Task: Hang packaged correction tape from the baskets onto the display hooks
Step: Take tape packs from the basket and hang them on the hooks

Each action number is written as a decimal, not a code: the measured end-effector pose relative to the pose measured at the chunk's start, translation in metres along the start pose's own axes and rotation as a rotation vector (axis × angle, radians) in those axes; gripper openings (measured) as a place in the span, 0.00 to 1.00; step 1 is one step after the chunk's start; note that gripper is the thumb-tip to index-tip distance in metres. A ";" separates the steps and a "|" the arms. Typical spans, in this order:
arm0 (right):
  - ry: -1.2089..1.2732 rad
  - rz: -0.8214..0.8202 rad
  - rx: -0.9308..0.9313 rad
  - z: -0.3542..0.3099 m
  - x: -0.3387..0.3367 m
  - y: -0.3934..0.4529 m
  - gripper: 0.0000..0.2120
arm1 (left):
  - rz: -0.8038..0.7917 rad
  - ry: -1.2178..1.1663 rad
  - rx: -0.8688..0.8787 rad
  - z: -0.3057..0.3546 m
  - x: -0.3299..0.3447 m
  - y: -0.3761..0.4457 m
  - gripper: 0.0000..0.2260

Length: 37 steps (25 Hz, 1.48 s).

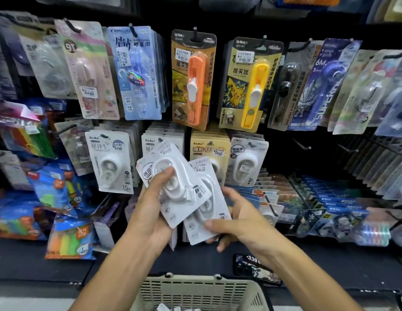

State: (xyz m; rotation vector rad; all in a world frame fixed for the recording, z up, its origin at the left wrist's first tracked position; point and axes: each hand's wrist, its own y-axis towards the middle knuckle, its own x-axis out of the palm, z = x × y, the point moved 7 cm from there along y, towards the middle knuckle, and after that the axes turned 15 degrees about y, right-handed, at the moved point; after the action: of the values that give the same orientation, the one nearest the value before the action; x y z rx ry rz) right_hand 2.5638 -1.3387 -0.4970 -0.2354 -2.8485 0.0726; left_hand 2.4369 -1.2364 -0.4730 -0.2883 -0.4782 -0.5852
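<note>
Just above a beige basket (195, 290), the left hand (150, 212) is gripping a white correction tape pack (182, 182), thumb pressing its blister. The right hand (238, 218) is pinching a second pack (206, 221) tucked behind the first. Display hooks (253, 145) carrying similar packs are hanging higher above the basket.

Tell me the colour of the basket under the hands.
The basket is beige with slotted walls, clearest at the bottom of the head view.

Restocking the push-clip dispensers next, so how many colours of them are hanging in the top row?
2. The orange dispenser hangs at the centre of the top row; the yellow dispenser hangs just right of it. More packs may hang hidden behind each front one.
</note>
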 end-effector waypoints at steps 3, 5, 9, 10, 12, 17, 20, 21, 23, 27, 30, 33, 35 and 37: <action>0.067 0.121 -0.073 -0.009 -0.013 -0.002 0.21 | 0.004 -0.008 0.016 0.003 -0.004 0.002 0.27; 0.127 0.336 -0.201 -0.026 -0.042 -0.008 0.18 | 0.013 -0.001 0.049 0.008 -0.011 0.004 0.22; 0.129 0.606 -0.301 -0.042 -0.081 -0.027 0.09 | 0.008 0.159 0.123 0.013 -0.009 0.005 0.24; 0.130 0.641 -0.313 -0.041 -0.084 -0.030 0.08 | 0.006 0.179 0.140 0.013 -0.006 0.005 0.25; 0.137 0.685 -0.337 -0.038 -0.088 -0.037 0.09 | 0.004 0.213 0.158 0.012 0.000 0.005 0.28; 0.329 0.688 -0.148 -0.020 -0.082 -0.038 0.18 | -0.002 0.329 0.160 0.008 0.006 0.006 0.33; 0.179 0.606 -0.147 -0.018 -0.058 -0.033 0.21 | 0.010 0.409 0.194 0.005 0.013 0.006 0.35; 0.093 0.489 -0.193 -0.021 -0.041 -0.028 0.19 | -0.004 0.447 0.210 0.002 0.017 0.005 0.33; -0.018 0.274 -0.248 -0.024 -0.010 -0.019 0.12 | -0.066 0.503 0.231 -0.005 0.027 0.003 0.28; 0.119 0.338 -0.318 -0.031 -0.014 -0.017 0.16 | -0.126 0.503 0.210 -0.007 0.031 0.007 0.22; 0.189 0.596 -0.340 -0.042 -0.052 -0.027 0.09 | -0.037 0.448 0.228 0.002 0.018 0.014 0.25; 0.090 0.727 -0.318 -0.049 -0.077 -0.036 0.04 | -0.012 0.433 0.246 0.008 0.013 0.017 0.23; 0.056 0.750 -0.321 -0.047 -0.080 -0.039 0.03 | -0.009 0.429 0.249 0.008 0.015 0.018 0.22; 0.075 0.755 -0.319 -0.044 -0.079 -0.040 0.03 | -0.007 0.439 0.249 0.006 0.018 0.017 0.20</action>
State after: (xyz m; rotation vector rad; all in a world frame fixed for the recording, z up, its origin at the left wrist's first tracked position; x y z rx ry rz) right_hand 2.6449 -1.3902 -0.4740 -1.3255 -2.5173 -0.2337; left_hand 2.4582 -1.2284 -0.4610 0.0816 -0.1245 -0.5695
